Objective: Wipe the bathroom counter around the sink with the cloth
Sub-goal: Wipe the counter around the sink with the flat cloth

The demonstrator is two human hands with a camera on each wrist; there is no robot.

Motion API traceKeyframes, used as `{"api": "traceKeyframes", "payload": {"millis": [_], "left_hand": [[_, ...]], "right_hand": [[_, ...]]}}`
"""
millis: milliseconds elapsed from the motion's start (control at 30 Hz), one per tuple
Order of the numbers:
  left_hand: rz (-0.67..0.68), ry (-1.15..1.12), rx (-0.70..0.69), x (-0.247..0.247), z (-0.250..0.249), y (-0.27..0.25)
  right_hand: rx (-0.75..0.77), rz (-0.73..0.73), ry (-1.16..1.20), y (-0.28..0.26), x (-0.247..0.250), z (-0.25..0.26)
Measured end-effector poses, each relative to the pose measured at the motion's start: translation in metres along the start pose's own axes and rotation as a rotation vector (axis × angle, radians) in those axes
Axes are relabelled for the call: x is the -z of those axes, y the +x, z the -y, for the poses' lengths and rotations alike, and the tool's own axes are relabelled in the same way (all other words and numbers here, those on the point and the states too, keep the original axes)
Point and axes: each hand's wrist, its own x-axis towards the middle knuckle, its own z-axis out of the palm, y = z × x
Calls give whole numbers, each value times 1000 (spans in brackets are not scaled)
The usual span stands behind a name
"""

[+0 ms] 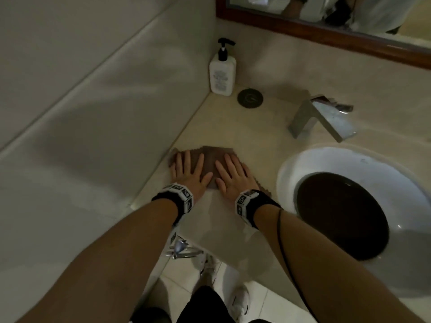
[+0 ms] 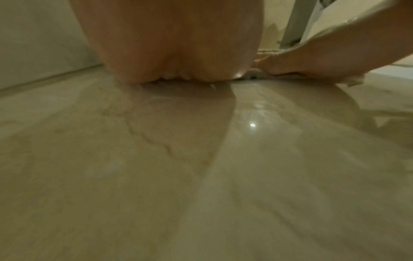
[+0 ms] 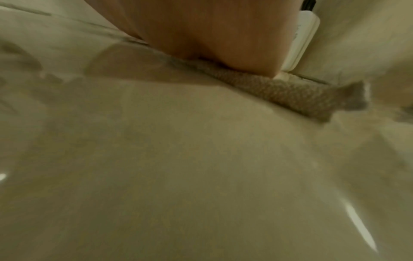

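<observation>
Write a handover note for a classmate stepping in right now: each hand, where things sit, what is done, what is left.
Left hand: flat, fingers straight, pressing the cloth.
Right hand: flat on the cloth too.
Cloth lies on the counter left of the sink, near the side wall.
Soap bottle stands in the back corner; faucet behind the sink.
Done: cannot tell how much is wiped.
Left: probably the back corner, around the faucet, and the sink's other sides.

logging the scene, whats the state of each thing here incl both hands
brown textured cloth: spread flat on the counter, under both hands
left hand: fingers straight, pressing the cloth
right hand: fingers straight, pressing the cloth
beige stone counter: glossy
white pump bottle: upright in the corner
square metal faucet: no water running
white round sink: dark inside
</observation>
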Motion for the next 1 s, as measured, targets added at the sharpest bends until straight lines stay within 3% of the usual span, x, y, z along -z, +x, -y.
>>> {"api": "traceKeyframes", "payload": {"millis": [167,300,567,800,1000], "left_hand": [[38,38,-45,-14,-22,-31],[80,61,-105,-13,-41,-25],[100,86,-245,8,-86,58],[97,96,-379,24,-128,145],[63,113,-442,27,-137,162]], "right_hand": [[28,-23,-43,-52,-10,-22],[-22,14,-13,-61,-7,-39],[-115,-45,58,-21,10,-93],[-292,-106,39,29,34,-135],[-316,-115,86,38,30,-146]]}}
